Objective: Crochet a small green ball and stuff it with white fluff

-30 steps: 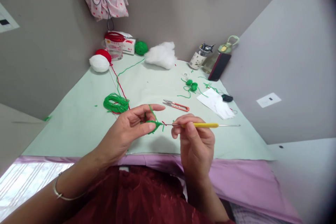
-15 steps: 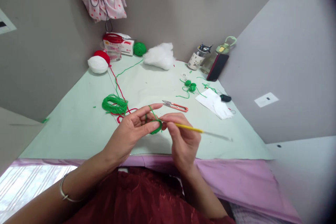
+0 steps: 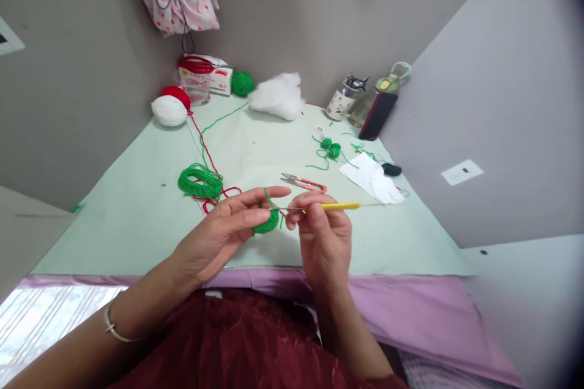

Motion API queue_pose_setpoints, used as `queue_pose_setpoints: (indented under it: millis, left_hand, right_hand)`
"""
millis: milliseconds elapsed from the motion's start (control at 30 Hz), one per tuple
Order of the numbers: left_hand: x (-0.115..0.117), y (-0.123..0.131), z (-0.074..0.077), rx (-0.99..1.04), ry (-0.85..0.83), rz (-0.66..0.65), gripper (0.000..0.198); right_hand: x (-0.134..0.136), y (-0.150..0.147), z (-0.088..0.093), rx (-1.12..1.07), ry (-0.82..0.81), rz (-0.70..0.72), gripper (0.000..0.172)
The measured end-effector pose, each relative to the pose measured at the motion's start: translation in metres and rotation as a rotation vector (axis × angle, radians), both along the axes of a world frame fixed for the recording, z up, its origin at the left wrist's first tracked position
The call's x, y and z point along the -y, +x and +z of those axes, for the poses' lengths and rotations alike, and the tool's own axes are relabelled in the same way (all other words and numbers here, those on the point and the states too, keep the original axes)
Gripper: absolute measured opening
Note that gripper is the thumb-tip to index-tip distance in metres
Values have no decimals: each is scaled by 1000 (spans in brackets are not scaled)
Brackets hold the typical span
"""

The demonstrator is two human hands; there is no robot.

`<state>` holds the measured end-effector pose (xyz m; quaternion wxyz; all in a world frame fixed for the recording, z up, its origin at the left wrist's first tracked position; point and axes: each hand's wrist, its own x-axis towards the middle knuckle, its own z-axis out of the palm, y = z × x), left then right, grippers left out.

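My left hand [image 3: 223,234] pinches a small green crochet piece [image 3: 266,223] between thumb and fingers, with green yarn looped over the forefinger. My right hand [image 3: 323,237] grips a yellow-handled crochet hook [image 3: 340,206] held level, its metal tip reaching into the green piece. Both hands hover above the near edge of the pale green table [image 3: 137,213]. A loose coil of green yarn [image 3: 199,181] with a red strand lies just behind my left hand.
Red thread snips [image 3: 305,183] lie behind my hands. White and red yarn balls [image 3: 170,108], a green ball [image 3: 241,82], white stuffing [image 3: 279,96], small green crochet bits [image 3: 332,149], white paper [image 3: 374,179], a cup, a bottle and a phone stand further back. Grey walls enclose the table.
My right hand swung the hook from level to slanted down and back to level, drawing close to the green piece. My left hand stayed nearly in place.
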<state>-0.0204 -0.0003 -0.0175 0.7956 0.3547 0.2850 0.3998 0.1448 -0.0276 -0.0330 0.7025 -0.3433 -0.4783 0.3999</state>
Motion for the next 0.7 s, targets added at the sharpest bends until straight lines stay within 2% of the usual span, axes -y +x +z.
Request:
queue_pose_setpoints:
  millis: [100, 233, 467, 700]
  left_hand:
    - [3, 1, -5, -113, 159, -1, 38]
    - [1, -6, -6, -192, 291, -81, 42]
    - [0, -13, 2, -201, 299, -93, 46]
    - [1, -11, 7, -283, 325, 2, 44]
  right_hand:
    - [-1, -2, -7, 90, 8, 12, 14]
    - [0, 0, -8, 111, -14, -30, 14]
    - [-1, 4, 1, -32, -51, 62, 13]
    - [0, 7, 4, 33, -87, 73, 25]
